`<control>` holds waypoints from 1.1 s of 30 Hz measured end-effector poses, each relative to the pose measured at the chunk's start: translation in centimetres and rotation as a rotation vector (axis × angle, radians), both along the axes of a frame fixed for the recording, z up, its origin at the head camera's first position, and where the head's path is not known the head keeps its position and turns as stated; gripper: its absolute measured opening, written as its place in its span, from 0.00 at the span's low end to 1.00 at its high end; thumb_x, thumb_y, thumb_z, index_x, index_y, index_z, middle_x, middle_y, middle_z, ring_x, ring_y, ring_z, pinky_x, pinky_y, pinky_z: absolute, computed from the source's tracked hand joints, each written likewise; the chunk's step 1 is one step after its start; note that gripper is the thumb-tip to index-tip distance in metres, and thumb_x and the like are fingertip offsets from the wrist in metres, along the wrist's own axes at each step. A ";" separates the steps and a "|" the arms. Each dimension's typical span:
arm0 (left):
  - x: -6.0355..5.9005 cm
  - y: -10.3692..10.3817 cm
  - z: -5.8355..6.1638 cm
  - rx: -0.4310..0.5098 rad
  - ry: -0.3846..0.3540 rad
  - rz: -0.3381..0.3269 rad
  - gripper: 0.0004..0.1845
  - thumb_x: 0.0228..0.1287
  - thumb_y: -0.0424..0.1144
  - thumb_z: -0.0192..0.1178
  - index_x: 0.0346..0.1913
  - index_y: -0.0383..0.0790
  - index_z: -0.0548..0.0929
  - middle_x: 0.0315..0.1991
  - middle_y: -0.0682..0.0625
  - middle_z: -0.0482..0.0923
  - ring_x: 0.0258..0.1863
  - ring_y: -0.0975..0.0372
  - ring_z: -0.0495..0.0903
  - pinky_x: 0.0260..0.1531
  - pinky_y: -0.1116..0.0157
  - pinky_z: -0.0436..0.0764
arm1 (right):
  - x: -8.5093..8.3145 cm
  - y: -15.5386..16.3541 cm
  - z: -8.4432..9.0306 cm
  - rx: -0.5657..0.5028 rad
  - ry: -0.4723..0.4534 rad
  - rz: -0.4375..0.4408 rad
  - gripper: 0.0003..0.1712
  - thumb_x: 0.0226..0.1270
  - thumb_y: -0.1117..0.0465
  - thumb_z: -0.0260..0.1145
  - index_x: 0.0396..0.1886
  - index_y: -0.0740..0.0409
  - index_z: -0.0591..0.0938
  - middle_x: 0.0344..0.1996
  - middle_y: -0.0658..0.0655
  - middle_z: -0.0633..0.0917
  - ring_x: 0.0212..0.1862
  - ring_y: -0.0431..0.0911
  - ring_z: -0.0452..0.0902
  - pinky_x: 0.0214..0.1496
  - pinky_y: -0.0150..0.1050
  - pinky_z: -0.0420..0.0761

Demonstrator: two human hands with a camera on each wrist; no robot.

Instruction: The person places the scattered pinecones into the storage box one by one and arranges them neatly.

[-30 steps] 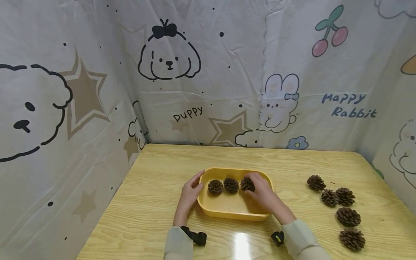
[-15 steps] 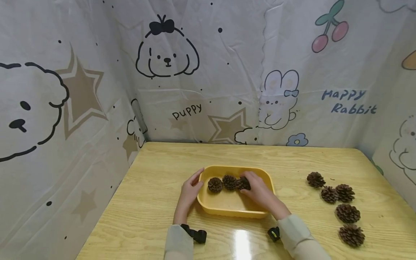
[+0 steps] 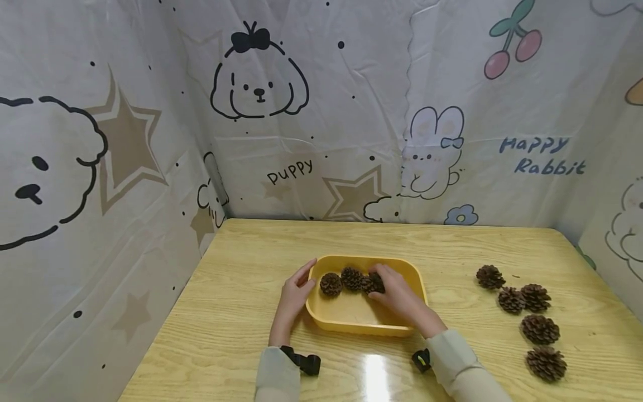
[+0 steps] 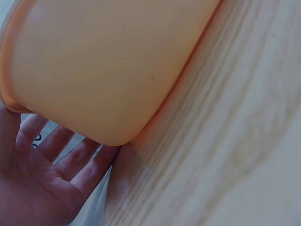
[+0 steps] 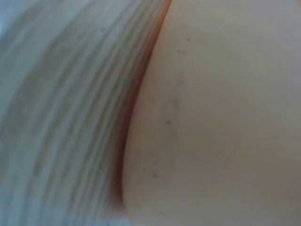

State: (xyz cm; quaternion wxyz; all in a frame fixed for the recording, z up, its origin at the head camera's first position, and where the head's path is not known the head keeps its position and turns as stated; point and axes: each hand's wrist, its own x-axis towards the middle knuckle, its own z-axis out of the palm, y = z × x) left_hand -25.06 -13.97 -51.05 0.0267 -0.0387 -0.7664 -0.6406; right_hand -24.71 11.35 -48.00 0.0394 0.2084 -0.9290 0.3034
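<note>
In the head view, a yellow plastic tray (image 3: 351,325) stands on the table with three pine cones along its far side. My right hand (image 3: 399,296) reaches in and grips the rightmost pine cone (image 3: 373,283), partly covered by the fingers. That cone sits against the middle pine cone (image 3: 352,278); the left pine cone (image 3: 330,285) lies beside it. My left hand (image 3: 293,296) rests at the tray's left end, thumb near the rim. In the left wrist view its fairly straight fingers (image 4: 70,160) touch the tray's outer wall (image 4: 103,80). The right wrist view shows only tray wall (image 5: 211,117) and table.
Several loose pine cones (image 3: 540,329) lie in a rough column on the right of the wooden table (image 3: 226,290). A small dark scrap lies near them. A printed cloth (image 3: 311,111) hangs behind and beside the table.
My right hand has shifted the gripped pine cone leftward inside the tray, closing its gap to the middle cone. The middle cone has moved slightly left and back. My left hand stays put.
</note>
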 end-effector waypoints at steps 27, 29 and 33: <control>0.2 0.2 -0.3 -0.007 -0.006 0.000 0.26 0.69 0.31 0.53 0.69 0.42 0.72 0.69 0.41 0.70 0.69 0.47 0.70 0.68 0.51 0.72 | 1.2 1.3 0.5 -0.119 0.248 -0.070 0.31 0.56 0.60 0.74 0.57 0.67 0.76 0.51 0.64 0.81 0.54 0.58 0.79 0.56 0.54 0.82; 0.2 0.2 -0.2 -0.012 -0.004 0.002 0.26 0.68 0.30 0.53 0.69 0.40 0.72 0.69 0.40 0.70 0.69 0.47 0.70 0.68 0.52 0.72 | 1.5 1.7 0.5 -0.138 0.342 -0.070 0.31 0.54 0.61 0.75 0.56 0.68 0.76 0.51 0.64 0.81 0.53 0.58 0.79 0.56 0.53 0.82; 0.2 0.1 -0.1 -0.016 -0.002 0.004 0.25 0.69 0.30 0.52 0.69 0.40 0.72 0.69 0.39 0.70 0.69 0.46 0.70 0.68 0.51 0.72 | 1.9 2.4 0.4 -0.176 0.440 -0.070 0.31 0.51 0.63 0.77 0.55 0.69 0.77 0.52 0.64 0.81 0.54 0.58 0.79 0.58 0.53 0.81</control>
